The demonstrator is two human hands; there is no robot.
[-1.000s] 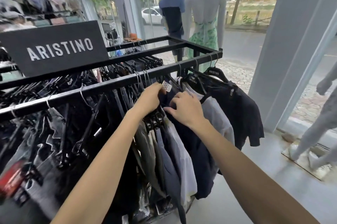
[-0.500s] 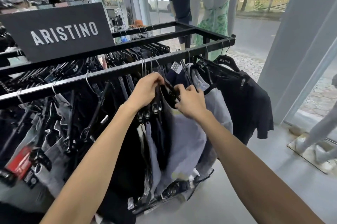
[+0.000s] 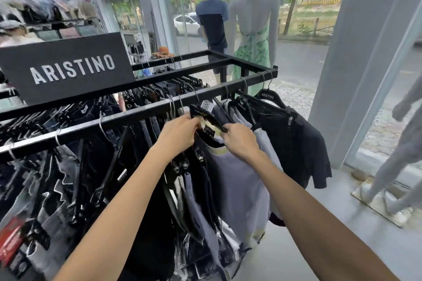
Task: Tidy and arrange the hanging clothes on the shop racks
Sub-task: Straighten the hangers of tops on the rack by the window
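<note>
Gripping the black hanger point(image 3: 209, 116) of a grey shirt point(image 3: 237, 187), the left hand point(image 3: 180, 135) and right hand point(image 3: 239, 142) curl round its ends beneath the rack rail point(image 3: 91, 125).

Both hands point(image 3: 180, 134) apparently gripping black hanger point(image 3: 209, 118), crowded rack point(image 3: 137, 116)

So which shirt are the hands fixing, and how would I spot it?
Find the black ARISTINO sign, then follow the front rail below it to the right. There the left hand and right hand grip a black hanger carrying a pale grey shirt. It alone shows a black collar edged in yellowish trim.
</note>
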